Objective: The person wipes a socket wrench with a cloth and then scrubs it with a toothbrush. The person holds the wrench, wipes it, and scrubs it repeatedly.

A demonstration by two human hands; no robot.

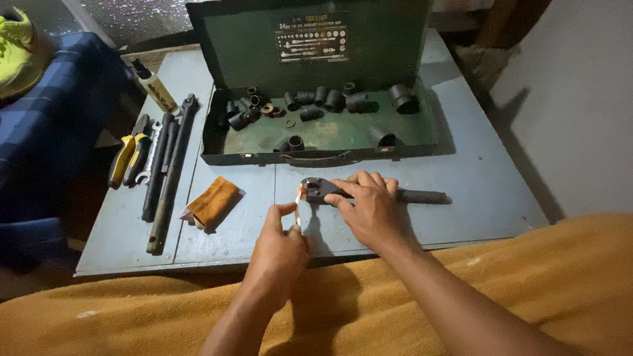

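A dark ratchet wrench (422,196) lies on the grey-blue table (488,191), its head to the left. My right hand (369,209) rests on it and pins it down near the head (315,188). Just left of it, my left hand (282,242) pinches a thin, pale, stick-like thing (298,209) between thumb and fingers, its tip up against the ratchet head. What the thin thing is I cannot tell.
An open green metal case (316,155) with several dark sockets stands behind the hands. A folded orange cloth (212,203) lies left of them. Long bars (168,175), yellow-handled pliers (128,157) and a small bottle (153,86) lie at the far left. Orange fabric (560,283) covers my lap.
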